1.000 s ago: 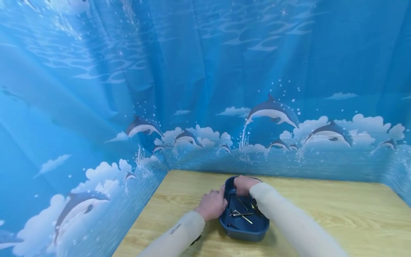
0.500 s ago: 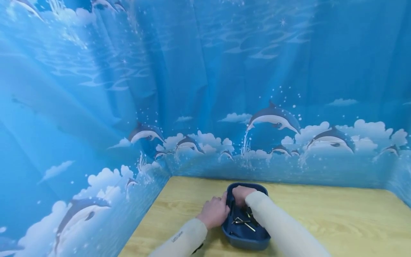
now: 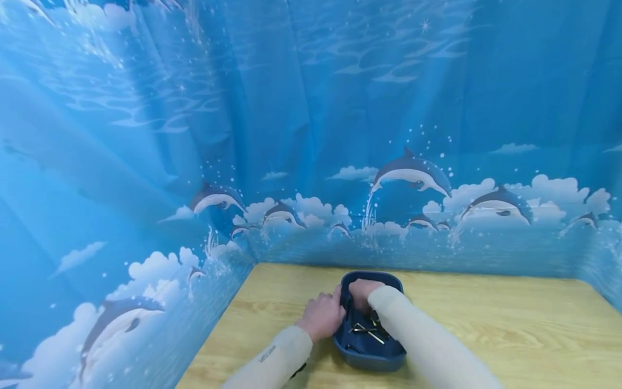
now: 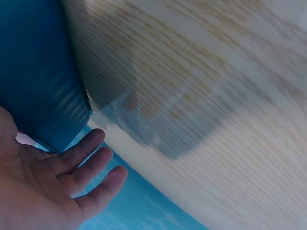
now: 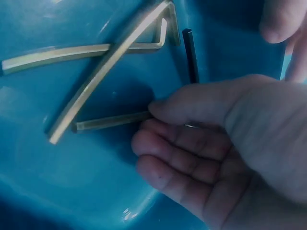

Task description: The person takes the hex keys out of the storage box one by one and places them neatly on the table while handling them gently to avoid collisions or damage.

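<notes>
A dark blue plastic box with rounded corners stands on the table. Inside it my right hand pinches a brass-coloured hex key between thumb and fingers; its far part is hidden by the hand. Two larger L-shaped hex keys, one slanted and one lying across, overlap beside it on the box floor. A thin black rod lies close to the right thumb. My left hand holds the box's left wall near the rim, its other fingers loosely extended outside.
The wood-grain table extends widely to the right of the box. Blue dolphin-print curtains enclose the back and left side, meeting the table's edge just behind the box.
The right hand has moved slightly down and left within the box. The left hand keeps its hold on the wall. The whole head view has shifted a little.
</notes>
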`<state>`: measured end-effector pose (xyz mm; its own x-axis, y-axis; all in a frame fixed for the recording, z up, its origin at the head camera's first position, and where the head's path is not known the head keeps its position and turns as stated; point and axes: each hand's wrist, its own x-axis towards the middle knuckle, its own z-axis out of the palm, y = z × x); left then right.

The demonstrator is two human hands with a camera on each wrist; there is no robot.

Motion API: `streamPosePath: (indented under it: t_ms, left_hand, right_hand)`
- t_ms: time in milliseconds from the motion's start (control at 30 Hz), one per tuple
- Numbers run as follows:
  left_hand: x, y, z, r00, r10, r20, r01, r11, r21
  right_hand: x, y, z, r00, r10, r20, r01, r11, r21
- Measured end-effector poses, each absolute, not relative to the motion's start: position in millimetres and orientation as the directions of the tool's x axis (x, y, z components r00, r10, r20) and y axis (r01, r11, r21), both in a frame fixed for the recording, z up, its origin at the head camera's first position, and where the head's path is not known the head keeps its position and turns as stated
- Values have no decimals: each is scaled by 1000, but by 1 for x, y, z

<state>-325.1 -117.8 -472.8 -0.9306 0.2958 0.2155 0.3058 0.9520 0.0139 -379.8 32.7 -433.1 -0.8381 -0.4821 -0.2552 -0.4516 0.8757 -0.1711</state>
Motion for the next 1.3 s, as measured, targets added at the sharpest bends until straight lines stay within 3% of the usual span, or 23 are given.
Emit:
streamPosePath:
  t_ms: [333, 567, 800, 1033, 1300]
  left_hand:
    - [-327, -117, -470, -938, 287, 195, 295, 955, 9]
    - [-328, -121, -474, -942, 280, 184, 285, 959, -2]
    - [-327, -122, -476, -937, 282, 204, 292, 956, 19]
    - [-328, -121, -473, -939, 275, 208, 287, 957, 28]
    - [-327, -117, -473, -943, 261, 205, 278, 959, 54]
  right_hand:
    - [-379, 37, -427, -842, -476, -256, -451, 880, -152]
    - [-379, 36, -426, -849, -497, -180, -481, 868, -127]
    - [-377, 38, -415, -832, -513, -209, -500, 858, -116]
    - [-373, 49, -407, -813, -563, -147, -538, 823, -181]
    - [-363, 76, -399, -817, -573, -70, -518, 781, -349]
